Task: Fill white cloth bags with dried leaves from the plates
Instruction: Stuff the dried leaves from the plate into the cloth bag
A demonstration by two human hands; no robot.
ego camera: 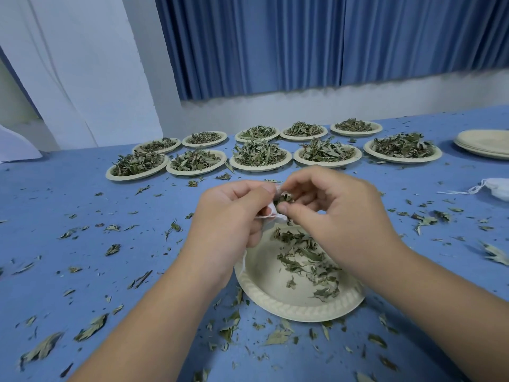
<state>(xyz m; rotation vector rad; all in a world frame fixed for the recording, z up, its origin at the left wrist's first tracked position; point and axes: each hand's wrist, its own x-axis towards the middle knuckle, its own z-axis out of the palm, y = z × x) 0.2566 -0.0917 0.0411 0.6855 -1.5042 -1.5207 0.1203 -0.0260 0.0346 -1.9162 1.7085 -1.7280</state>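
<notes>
My left hand (231,216) grips a small white cloth bag (271,213) by its mouth, above the far edge of a cream paper plate (292,307). Most of the bag is hidden behind my fingers. My right hand (336,208) pinches a tuft of dried leaves (283,198) right at the bag's opening. A thin scatter of dried green leaves (308,260) lies on the right half of that plate, partly under my right wrist.
Several plates heaped with leaves (260,155) stand in two rows farther back on the blue table (82,205). A stack of bare plates (484,144) sits far right, with another white bag (495,188) and its drawstring below it. Loose leaf crumbs litter the table.
</notes>
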